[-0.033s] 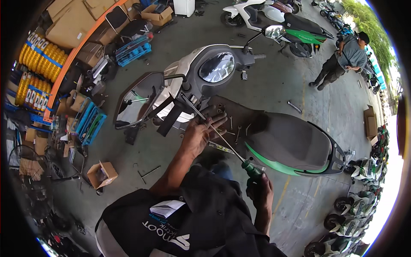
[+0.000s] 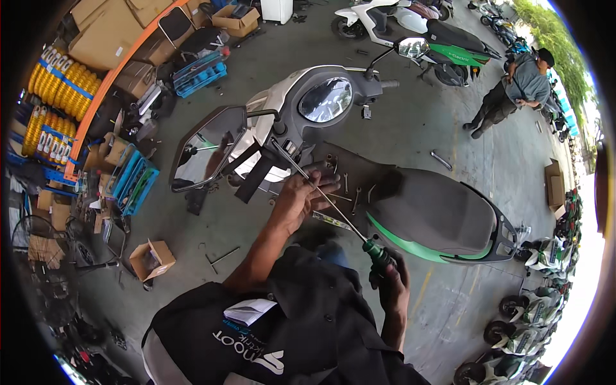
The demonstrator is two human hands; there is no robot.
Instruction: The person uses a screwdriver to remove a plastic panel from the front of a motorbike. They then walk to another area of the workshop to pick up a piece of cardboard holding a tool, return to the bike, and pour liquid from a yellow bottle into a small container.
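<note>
A long screwdriver point(image 2: 340, 214) with a green handle slants across the middle of the view. My right hand point(image 2: 393, 282) is closed round its handle. Farther up, my left hand point(image 2: 296, 199) steadies the thin shaft between thumb and fingers, the other fingers stretched toward the footboard. The shaft's far end reaches the front panel of a scooter point(image 2: 269, 102), below the handlebar; the tip is hard to make out there. On the scooter's dark footboard lie several small tools, among them a wrench point(image 2: 357, 200) and a slimmer wrench point(image 2: 346, 183).
The scooter's seat point(image 2: 436, 212) and mirror point(image 2: 208, 151) flank my hands. Blue tool trays point(image 2: 135, 183) and an open cardboard box point(image 2: 153, 260) are at left, with a T-handle tool point(image 2: 221, 258) on the floor. A person point(image 2: 516, 90) stands far right; another scooter point(image 2: 443, 38) is behind.
My right hand has shifted slightly upward, and its fingers have come round the green handle differently. The left hand and the shaft look nearly the same.
</note>
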